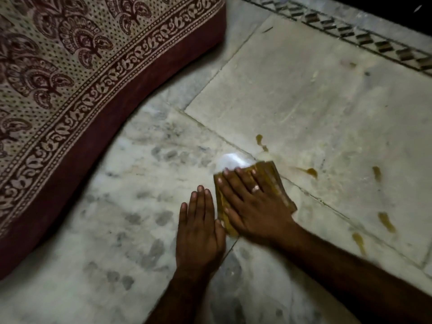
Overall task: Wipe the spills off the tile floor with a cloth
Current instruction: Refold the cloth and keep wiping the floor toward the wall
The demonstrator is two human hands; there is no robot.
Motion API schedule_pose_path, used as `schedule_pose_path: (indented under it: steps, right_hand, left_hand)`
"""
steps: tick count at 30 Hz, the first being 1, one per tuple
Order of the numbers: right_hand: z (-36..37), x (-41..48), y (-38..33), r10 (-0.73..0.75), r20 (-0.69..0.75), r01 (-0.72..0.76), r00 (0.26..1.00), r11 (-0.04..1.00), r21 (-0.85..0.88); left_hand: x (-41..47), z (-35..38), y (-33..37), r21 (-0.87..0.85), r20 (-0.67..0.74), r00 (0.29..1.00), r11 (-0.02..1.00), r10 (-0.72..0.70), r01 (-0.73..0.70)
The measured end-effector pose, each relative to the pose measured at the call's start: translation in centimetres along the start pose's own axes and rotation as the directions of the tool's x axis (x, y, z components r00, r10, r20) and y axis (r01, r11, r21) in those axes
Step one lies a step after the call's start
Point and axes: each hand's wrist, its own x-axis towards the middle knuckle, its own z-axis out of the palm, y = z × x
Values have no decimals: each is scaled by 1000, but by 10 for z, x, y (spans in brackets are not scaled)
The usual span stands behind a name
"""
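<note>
The right hand (252, 206), fingers straight, is pressing the yellow cloth (271, 174) beside amber spills (312, 172) while the left hand (198, 230) is resting open on the tile floor (117, 230).

glossy marble floor (304, 101), yellow fabric cloth (271, 174)

R hand (253, 202) flat on cloth (272, 175), L hand (198, 232) beside it; spills (312, 171) to right.

The right hand (253, 208) covers most of the yellow cloth (272, 175), so only its edges show. The 2 forearms (350, 277) run off the bottom edge. The patterned bedspread (70, 78) is cut by the left and top edges. The white patch (230, 162) past the fingertips is blown out: cloth or glare, unclear.
</note>
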Motion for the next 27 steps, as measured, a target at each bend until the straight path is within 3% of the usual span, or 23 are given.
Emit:
schedule_pose_path:
  steps: [3, 7, 9, 12, 17, 19, 23, 27]
  right_hand:
    - [-13, -36, 20, -3, 38, 3, 999, 1000, -16]
    - [-14, -16, 74, 305, 85, -305, 948, 952, -22]
    - [-12, 20, 78, 362, 95, -361, 927, 932, -21]
    - [-1, 53, 50, 318, 80, -319, 945, 948, 0]
    - [-11, -13, 26, 65, 66, -64, 996, 998, -4]
    - [-15, -26, 50, 112, 55, -110, 992, 993, -32]
    - [-14, 23, 100, 399, 88, -398, 913, 917, -31]
    - [-3, 90, 85, 360, 85, -361, 929, 933, -12]
  left_hand:
    - [0, -2, -1, -16, 0, 1000, 1000, -1, 1]
    - [0, -4, 1, -22, 2, 1000, 1000, 1, -1]
    - [0, -2, 0, -17, -3, 1000, 1000, 1, -1]
    - [1, 1, -1, -3, -24, 1000, 1000, 3, -3]
    - [1, 4, 1, 27, -67, 998, 1000, 1, 1]
    - [4, 5, 0, 23, -73, 997, 1000, -13, 15]
    - [7, 6, 3, 8, -80, 997, 1000, -19, 20]
    - [7, 4, 2, 6, -92, 996, 1000, -7, 8]
